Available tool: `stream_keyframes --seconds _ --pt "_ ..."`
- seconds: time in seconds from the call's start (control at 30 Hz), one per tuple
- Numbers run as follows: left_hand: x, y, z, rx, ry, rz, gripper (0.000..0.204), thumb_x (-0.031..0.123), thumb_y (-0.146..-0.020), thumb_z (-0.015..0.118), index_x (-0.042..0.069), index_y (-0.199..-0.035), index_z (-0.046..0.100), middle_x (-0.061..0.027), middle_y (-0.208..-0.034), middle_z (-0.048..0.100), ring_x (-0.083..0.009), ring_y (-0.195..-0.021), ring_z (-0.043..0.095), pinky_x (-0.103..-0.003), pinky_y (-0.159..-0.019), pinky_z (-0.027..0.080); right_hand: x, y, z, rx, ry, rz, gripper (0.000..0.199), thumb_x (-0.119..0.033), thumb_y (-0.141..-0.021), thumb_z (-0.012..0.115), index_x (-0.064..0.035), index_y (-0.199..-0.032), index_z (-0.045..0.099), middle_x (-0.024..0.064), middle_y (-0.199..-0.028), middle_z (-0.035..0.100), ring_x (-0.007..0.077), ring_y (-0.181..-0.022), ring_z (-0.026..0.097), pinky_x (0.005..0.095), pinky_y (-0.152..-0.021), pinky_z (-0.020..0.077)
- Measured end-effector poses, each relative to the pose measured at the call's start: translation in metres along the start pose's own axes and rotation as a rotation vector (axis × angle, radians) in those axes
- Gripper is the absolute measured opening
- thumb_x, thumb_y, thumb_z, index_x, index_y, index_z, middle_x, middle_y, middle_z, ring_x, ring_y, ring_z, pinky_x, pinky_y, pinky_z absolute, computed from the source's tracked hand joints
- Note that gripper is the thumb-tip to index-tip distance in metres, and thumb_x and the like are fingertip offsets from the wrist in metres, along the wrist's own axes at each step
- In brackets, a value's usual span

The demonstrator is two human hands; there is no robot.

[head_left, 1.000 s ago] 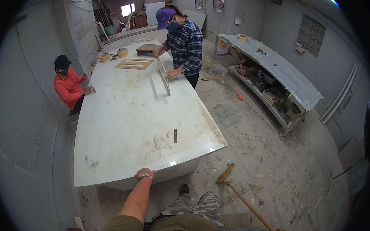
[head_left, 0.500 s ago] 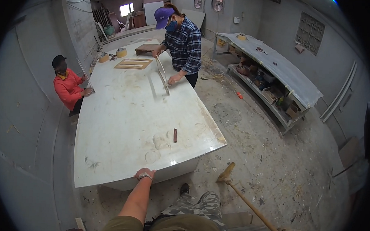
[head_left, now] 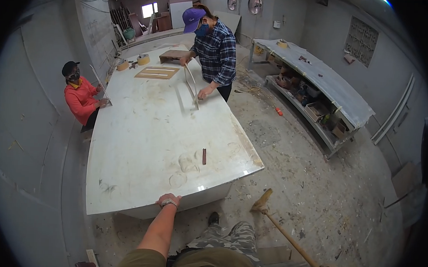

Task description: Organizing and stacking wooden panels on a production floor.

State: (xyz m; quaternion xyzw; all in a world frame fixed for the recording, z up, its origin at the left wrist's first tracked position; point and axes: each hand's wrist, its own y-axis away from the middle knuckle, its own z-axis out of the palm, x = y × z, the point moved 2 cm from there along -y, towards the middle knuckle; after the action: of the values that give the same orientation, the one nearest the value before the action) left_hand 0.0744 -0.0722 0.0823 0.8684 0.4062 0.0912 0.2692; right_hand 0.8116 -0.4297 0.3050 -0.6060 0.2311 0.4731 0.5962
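My left hand (head_left: 168,200), with a watch at its wrist, rests at the near edge of a large white table (head_left: 142,144). Its fingers are bent over that edge, and only the back of the hand shows well. A short reddish-brown strip (head_left: 204,156) lies on the tabletop, ahead of the hand and to its right. My right hand is out of sight. Across the table a co-worker in a plaid shirt (head_left: 220,52) holds a thin, pale frame-like piece (head_left: 191,85) on edge. At the left side another person in a red top (head_left: 82,99) holds a slim pale frame.
Toward the table's far end lie a slatted wooden panel (head_left: 157,73), tape rolls (head_left: 143,59) and a brown wooden piece (head_left: 173,56). A long-handled broom (head_left: 290,237) stands on the speckled floor at my right. Beyond it is a covered workbench (head_left: 321,81) with a cluttered shelf.
The person in red has raised their head. The whole view has shifted slightly; my left hand stays at the table edge, and the co-worker in plaid still holds the pale piece.
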Motion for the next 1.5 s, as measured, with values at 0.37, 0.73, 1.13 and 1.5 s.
stream_keyframes --seconds 0.37,0.73,1.13,1.5 --pt "0.002 -0.001 0.002 -0.021 0.002 0.001 0.066 0.067 -0.092 0.058 0.016 -0.132 0.068 -0.0098 -0.139 0.064 -0.0326 -0.129 0.059 -0.061 -0.109 0.041 0.016 -0.015 0.003 -0.020 -0.030 -0.060 0.050 -0.042 -0.093 0.072 0.0069 -0.104 0.071 0.0236 -0.086 0.072 0.0383 -0.079 0.069 0.0491 -0.072 0.0560" --pt "0.005 0.010 -0.007 0.011 -0.054 0.016 0.067 0.067 -0.093 0.056 0.013 -0.131 0.068 -0.0113 -0.137 0.066 -0.0307 -0.128 0.061 -0.052 -0.103 0.049 0.009 -0.001 -0.010 0.078 0.005 0.052 0.064 -0.051 -0.092 0.070 0.0084 -0.116 0.065 0.0291 -0.096 0.072 0.0416 -0.089 0.069 0.0514 -0.079 0.0563" --pt "0.009 0.009 -0.006 0.014 -0.066 0.030 0.069 0.068 -0.093 0.055 0.011 -0.130 0.068 -0.0132 -0.136 0.066 -0.0311 -0.127 0.062 -0.051 -0.101 0.050 0.069 -0.037 -0.029 0.627 0.935 0.103 0.062 -0.045 -0.091 0.074 0.0084 -0.120 0.062 0.0257 -0.093 0.070 0.0386 -0.083 0.067 0.0493 -0.078 0.0553" --pt "0.007 0.011 -0.008 0.007 -0.059 0.025 0.070 0.068 -0.093 0.056 0.011 -0.131 0.068 -0.0134 -0.137 0.065 -0.0319 -0.128 0.061 -0.052 -0.103 0.049 0.023 -0.026 0.015 0.519 0.763 0.217 0.051 -0.040 -0.091 0.075 0.0068 -0.111 0.066 0.0228 -0.087 0.070 0.0364 -0.079 0.066 0.0476 -0.070 0.0555"
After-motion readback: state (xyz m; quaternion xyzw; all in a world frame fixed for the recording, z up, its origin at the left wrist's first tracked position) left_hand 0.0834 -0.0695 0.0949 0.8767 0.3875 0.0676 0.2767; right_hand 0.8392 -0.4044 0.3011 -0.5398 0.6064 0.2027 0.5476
